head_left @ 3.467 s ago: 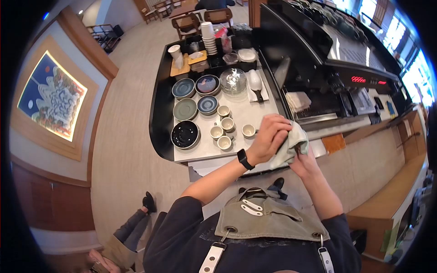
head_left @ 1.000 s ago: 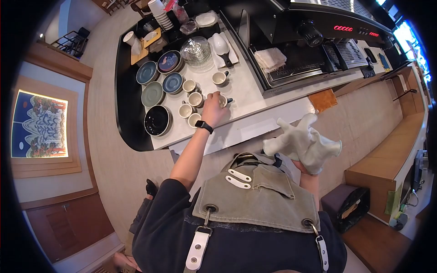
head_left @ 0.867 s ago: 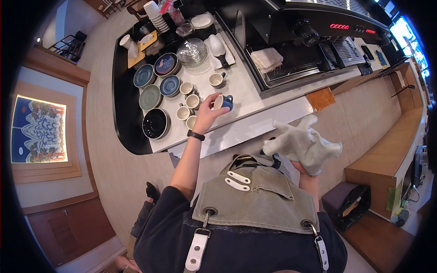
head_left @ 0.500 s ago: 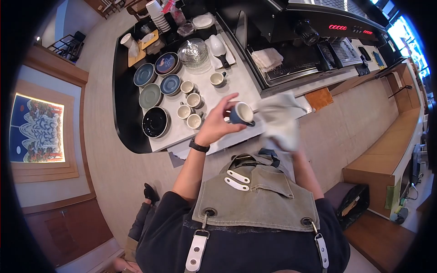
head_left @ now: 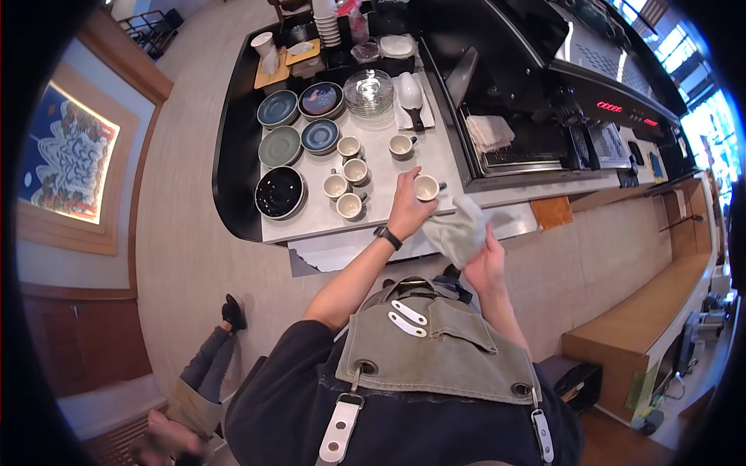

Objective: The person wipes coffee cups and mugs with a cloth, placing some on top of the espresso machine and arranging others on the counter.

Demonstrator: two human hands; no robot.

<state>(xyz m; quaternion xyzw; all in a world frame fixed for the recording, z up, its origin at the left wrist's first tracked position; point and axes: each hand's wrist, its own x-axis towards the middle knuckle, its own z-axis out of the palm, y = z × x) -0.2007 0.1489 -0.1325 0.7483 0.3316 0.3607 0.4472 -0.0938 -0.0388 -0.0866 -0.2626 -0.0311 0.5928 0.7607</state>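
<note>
My left hand (head_left: 407, 210), with a black watch at the wrist, grips a small cup (head_left: 427, 188) near the counter's front edge. The cup's pale inside faces up, and its dark handle points right; whether its base touches the counter I cannot tell. In my right hand (head_left: 486, 262) a light grey cloth (head_left: 457, 234) is bunched and hangs just below the cup. Another cup (head_left: 402, 146) stands farther back. To the left several similar cups (head_left: 354, 172) form a close group on the counter (head_left: 312, 224).
Stacked plates (head_left: 320, 136), a black bowl (head_left: 280, 192) and clear glass plates (head_left: 368, 93) fill the counter's left and back. A white scoop (head_left: 410, 92) lies beside the espresso machine (head_left: 536, 93) at right. Another person's legs (head_left: 208, 361) show at lower left.
My left hand has brought the cup down and forward to the counter, turning its mouth upward. The cloth has come away from its blurred motion beside the cup. My view has shifted.
</note>
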